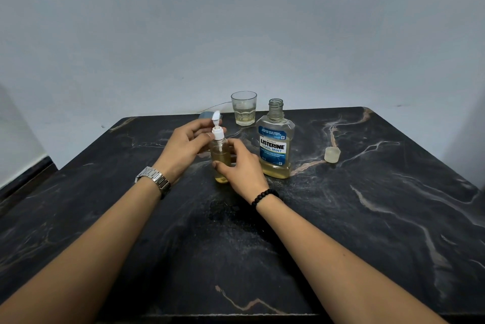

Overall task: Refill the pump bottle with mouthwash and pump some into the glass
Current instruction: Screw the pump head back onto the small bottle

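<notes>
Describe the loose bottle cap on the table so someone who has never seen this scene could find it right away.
Start at the dark marble-patterned table and find the tall clear mouthwash bottle with the blue label, standing open near the back. To its right, apart from it, sits the small translucent whitish cap. It is the only item lying alone on that side, far from both hands.

dim, cool, even light with soft shadows and no harsh glare. the wide lens bows the table (367, 218) edges, and fine detail looks slightly soft
</notes>
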